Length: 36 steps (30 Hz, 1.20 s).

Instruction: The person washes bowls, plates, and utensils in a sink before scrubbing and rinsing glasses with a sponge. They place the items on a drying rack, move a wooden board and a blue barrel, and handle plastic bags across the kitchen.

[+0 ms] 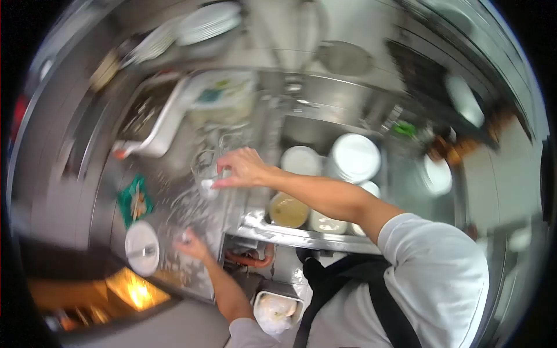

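Note:
My right hand [242, 167] reaches across the front of the sink over the wet steel counter [174, 185]. Its thumb and fingers curl around a small white thing [207, 184], too blurred to name. Clear, glassy shapes [204, 162] lie close beside these fingers. Low over the counter is my left hand [191, 245], its fingers smeared by motion. Left of it lies a white oval plate [134, 235] with metal cutlery [149, 250] on it. Behind that plate sits a green packet [126, 203] with light scraps on it.
The sink [313, 130] holds stacked white plates [357, 156] and a bowl of cloudy yellowish liquid [289, 210]. Behind the counter stand a white tub [165, 130] and a clear container [223, 113]. A lined bin [277, 310] stands below; a glowing orange light [139, 292] shows lower left.

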### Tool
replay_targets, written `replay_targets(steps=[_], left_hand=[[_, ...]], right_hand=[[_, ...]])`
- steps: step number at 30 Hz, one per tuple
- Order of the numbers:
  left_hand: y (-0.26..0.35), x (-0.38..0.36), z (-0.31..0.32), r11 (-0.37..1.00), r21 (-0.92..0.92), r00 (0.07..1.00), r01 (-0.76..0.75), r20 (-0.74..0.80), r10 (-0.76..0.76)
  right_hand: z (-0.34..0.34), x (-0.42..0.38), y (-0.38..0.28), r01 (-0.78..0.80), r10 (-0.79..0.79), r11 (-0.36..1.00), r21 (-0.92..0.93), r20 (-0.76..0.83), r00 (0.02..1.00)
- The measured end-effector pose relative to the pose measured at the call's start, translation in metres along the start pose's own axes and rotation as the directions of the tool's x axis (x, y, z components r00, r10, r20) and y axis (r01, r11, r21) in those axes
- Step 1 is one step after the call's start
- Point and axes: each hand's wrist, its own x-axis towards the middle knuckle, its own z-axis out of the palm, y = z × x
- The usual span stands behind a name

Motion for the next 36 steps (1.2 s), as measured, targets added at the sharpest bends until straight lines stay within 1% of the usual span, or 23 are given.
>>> replay_targets(steps=[2,3,4,5,7,8,9,10,11,12,13,14,15,17,19,22,25,27,28,30,32,35,36], left_hand=[[0.019,-0.002,-0.009,0.994,-0.108,0.995,-0.022,0.092,0.032],[0.017,-0.009,-0.007,0.967,-0.256,0.991,0.018,0.133,0.016],[0.025,-0.013,0.001,0.922,-0.381,0.984,0.071,0.18,-0.001],[0.048,-0.023,0.016,0.9,-0.436,0.977,-0.016,0.186,0.107],[0.1,-0.059,0.013,0.829,-0.532,0.943,-0.17,0.156,0.293],[0.176,-0.089,-0.005,0.75,-0.661,0.894,-0.033,0.315,0.318],[0.217,-0.125,-0.003,0.656,-0.714,0.852,0.243,0.481,0.208],[0.24,-0.155,0.003,0.743,-0.653,0.778,0.147,0.54,0.32],[0.276,-0.194,0.004,0.731,-0.682,0.718,0.001,0.509,0.474],[0.327,-0.242,-0.005,0.596,-0.715,0.614,0.367,0.667,0.422],[0.342,-0.282,0.002,0.645,-0.715,0.499,0.27,0.677,0.541],[0.387,-0.321,-0.017,0.683,-0.648,0.342,0.337,0.76,0.552],[0.4,-0.377,-0.013,0.516,-0.485,0.213,0.706,0.841,0.498],[0.42,-0.465,-0.003,0.59,-0.598,0.086,0.543,0.738,0.669],[0.418,-0.558,0.01,0.639,-0.554,0.017,0.533,0.763,0.646],[0.414,-0.644,0.026,0.757,-0.473,-0.074,0.451,0.826,0.559],[0.388,-0.694,0.047,0.874,-0.387,-0.15,0.293,0.885,0.442],[0.359,-0.716,0.059,0.919,-0.38,-0.185,0.102,0.901,0.393],[0.32,-0.736,0.076,0.907,-0.42,-0.216,-0.029,0.888,0.405],[0.238,-0.77,0.106,0.799,-0.526,-0.313,-0.291,0.841,0.44],[0.235,-0.772,0.109,0.749,-0.512,-0.395,-0.421,0.846,0.356],[0.244,-0.768,0.11,0.715,-0.462,-0.487,-0.525,0.852,0.193],[0.24,-0.77,0.112,0.7,-0.445,-0.506,-0.559,0.851,0.137]], right_hand=[[-0.074,-0.072,0.006,-0.121,0.119,0.993,0.002,-0.163,0.979],[-0.108,-0.114,0.011,-0.175,0.172,0.984,0.008,-0.238,0.956],[-0.138,-0.156,0.017,-0.283,0.277,0.959,0.026,-0.303,0.912],[-0.165,-0.199,0.024,-0.376,0.37,0.925,0.056,-0.356,0.858],[-0.207,-0.286,0.045,-0.442,0.353,0.894,-0.067,-0.503,0.789],[-0.226,-0.328,0.046,-0.581,0.442,0.804,-0.125,-0.527,0.725],[-0.245,-0.368,0.047,-0.696,0.516,0.695,-0.179,-0.551,0.656],[-0.258,-0.41,0.053,-0.765,0.556,0.607,-0.213,-0.573,0.601],[-0.264,-0.451,0.062,-0.822,0.591,0.516,-0.241,-0.595,0.545],[-0.272,-0.486,0.069,-0.871,0.643,0.441,-0.214,-0.602,0.473],[-0.276,-0.518,0.074,-0.913,0.692,0.364,-0.187,-0.602,0.399],[-0.278,-0.547,0.082,-0.946,0.736,0.284,-0.158,-0.596,0.321],[-0.277,-0.577,0.095,-0.953,0.752,0.246,-0.178,-0.586,0.303],[-0.267,-0.631,0.128,-0.96,0.782,0.174,-0.221,-0.561,0.271],[-0.257,-0.667,0.155,-0.961,0.806,0.182,-0.21,-0.528,0.268],[-0.252,-0.702,0.191,-0.963,0.853,0.205,-0.173,-0.45,0.263],[-0.241,-0.726,0.217,-0.971,0.915,0.187,-0.149,-0.332,0.227],[-0.234,-0.74,0.23,-0.977,0.95,0.155,-0.144,-0.25,0.188],[-0.23,-0.746,0.235,-0.981,0.964,0.137,-0.14,-0.207,0.164],[-0.227,-0.757,0.251,-0.984,0.987,0.11,-0.138,-0.099,0.125],[-0.222,-0.767,0.267,-0.986,0.995,0.093,-0.141,0.034,0.089],[-0.166,-0.816,0.32,-0.954,0.978,0.208,-0.217,0.022,0.208],[-0.167,-0.825,0.328,-0.959,0.979,0.198,-0.202,-0.009,0.204]])
